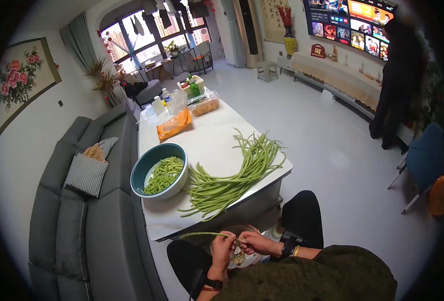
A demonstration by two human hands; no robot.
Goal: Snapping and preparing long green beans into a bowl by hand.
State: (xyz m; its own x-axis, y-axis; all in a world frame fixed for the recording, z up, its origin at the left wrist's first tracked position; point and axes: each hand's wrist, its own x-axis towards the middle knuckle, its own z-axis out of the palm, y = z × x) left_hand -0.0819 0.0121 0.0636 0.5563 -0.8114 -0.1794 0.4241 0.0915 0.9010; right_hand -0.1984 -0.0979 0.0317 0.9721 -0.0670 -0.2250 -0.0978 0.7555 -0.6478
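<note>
My left hand (223, 247) grips a long green bean (203, 233), whose free length sticks out to the left. The bean's other end meets the fingertips of my right hand (253, 242), pinched close beside the left. Below both hands, between my knees, is a bin (250, 259) with scraps in it, partly hidden by my hands. On the white table (210, 150) ahead lies a curved heap of long beans (231, 184). To its left stands a round basin (186, 177), white outside and dark teal inside, holding short cut bean pieces (165, 174).
Farther along the table are an orange packet (174, 124), a clear food box (204, 104), a green bottle (194, 89) and a water bottle (166, 98). A grey sofa (109, 233) runs along the left. A person (398, 75) stands near the television, and a blue chair (427, 158) is at right.
</note>
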